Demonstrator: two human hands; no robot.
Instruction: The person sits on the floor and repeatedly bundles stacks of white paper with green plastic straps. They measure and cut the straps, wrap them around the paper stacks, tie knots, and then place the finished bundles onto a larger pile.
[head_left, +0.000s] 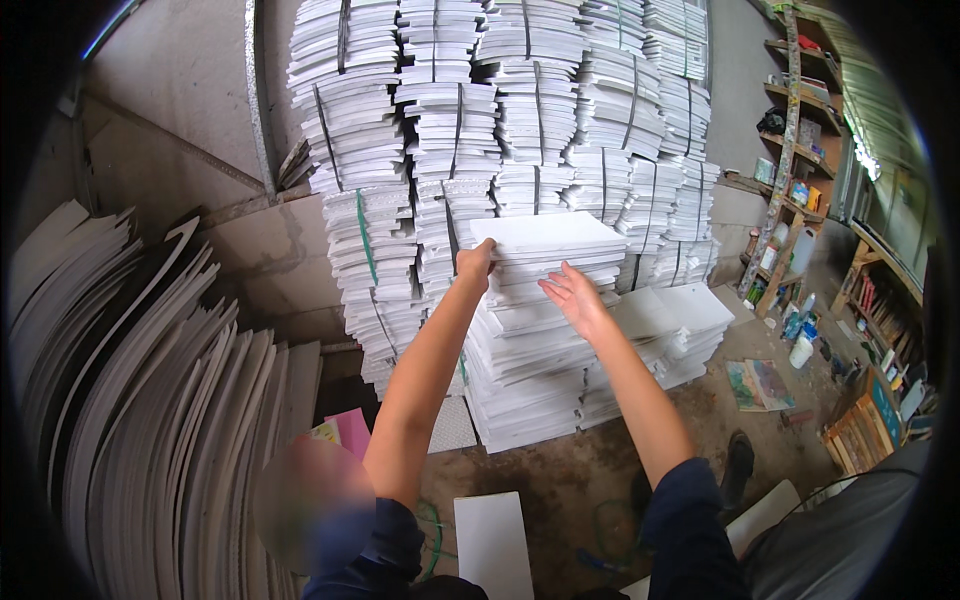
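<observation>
A stack of white boards (550,236) stands in front of me on a larger pile. My left hand (476,264) is closed on the near left corner of its upper boards, thumb on top, with the other fingers partly hidden. At the front edge of the stack, my right hand (578,298) is open, palm turned up and fingers apart, close to or touching the edges. Beneath, the larger pile of white boards (530,385) rests low to the floor, and a shorter pile (675,315) adjoins it on the right.
Strapped bundles of white boards (450,130) rise against the wall. Many large sheets (150,430) lean at left. One white board (493,545) lies on the floor below my arms. Wooden shelves (800,130) and bottles (802,350) are at right, near another person's grey clothing (850,530).
</observation>
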